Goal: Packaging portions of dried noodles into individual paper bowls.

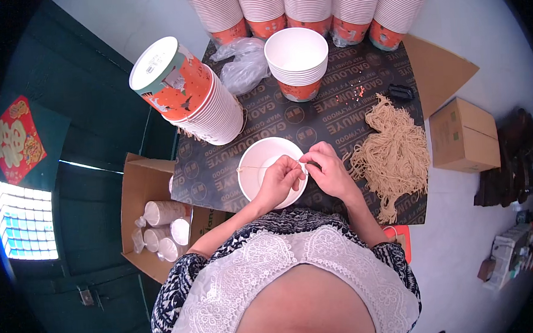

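Note:
A white paper bucket (255, 155) stands right in front of me, its mouth facing up. From a knot at its left rim a thin beige string (253, 167) runs across the opening to my fingers. My left hand (281, 181) is over the mouth, thumb and fingers pinched on the string. At the right rim my right hand (332, 171) pinches the string's end, its fingertips almost touching the left ones. The exact knot or hole between the fingers is too small to make out. To the right lies a heap of beige strings (394, 155).
Nested buckets (297, 49) stand beyond, with tall bucket stacks (309, 4) behind. Another stack (207, 103) rises at left beside a crumpled plastic bag (244, 66). A black object (400, 92) lies near small beads (359, 91). Open carton (150, 154) holds wrapped stacks at left.

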A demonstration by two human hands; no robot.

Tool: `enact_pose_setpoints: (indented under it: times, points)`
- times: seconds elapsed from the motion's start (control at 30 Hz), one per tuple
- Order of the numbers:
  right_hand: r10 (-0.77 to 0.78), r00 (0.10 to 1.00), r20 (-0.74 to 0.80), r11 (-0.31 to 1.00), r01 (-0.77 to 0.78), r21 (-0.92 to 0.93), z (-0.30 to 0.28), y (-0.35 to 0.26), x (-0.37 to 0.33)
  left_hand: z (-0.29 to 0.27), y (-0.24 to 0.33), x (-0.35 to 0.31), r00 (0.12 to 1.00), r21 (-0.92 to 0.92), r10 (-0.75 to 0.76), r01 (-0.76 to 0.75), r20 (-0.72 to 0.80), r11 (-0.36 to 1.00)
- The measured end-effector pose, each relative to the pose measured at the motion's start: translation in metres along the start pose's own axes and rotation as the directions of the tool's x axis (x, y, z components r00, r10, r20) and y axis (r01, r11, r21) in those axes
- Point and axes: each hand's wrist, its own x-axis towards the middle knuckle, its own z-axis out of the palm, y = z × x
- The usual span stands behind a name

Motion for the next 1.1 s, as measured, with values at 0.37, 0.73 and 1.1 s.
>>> enact_pose_setpoints:
  times: [0.37,0.73,1.1]
  points:
    - [-0.054,0.998,-0.031,0.998,0.053,-0.036,0.001,0.001,0.000,0.000,0.007,0.003,1.000,-0.027,-0.005,0.005,0.013,1.000]
    - [-0.140,0.990,-0.029,0.990,0.139,-0.037,0.003,0.001,0.004,0.001,0.011,0.004,0.999,-0.017,-0.034,0.034,0.017,0.999]
    - [-0.127,0.987,-0.097,0.990,0.121,-0.068,0.004,-0.008,-0.003,-0.010,0.010,0.007,0.966,-0.342,-0.259,0.249,0.016,0.906]
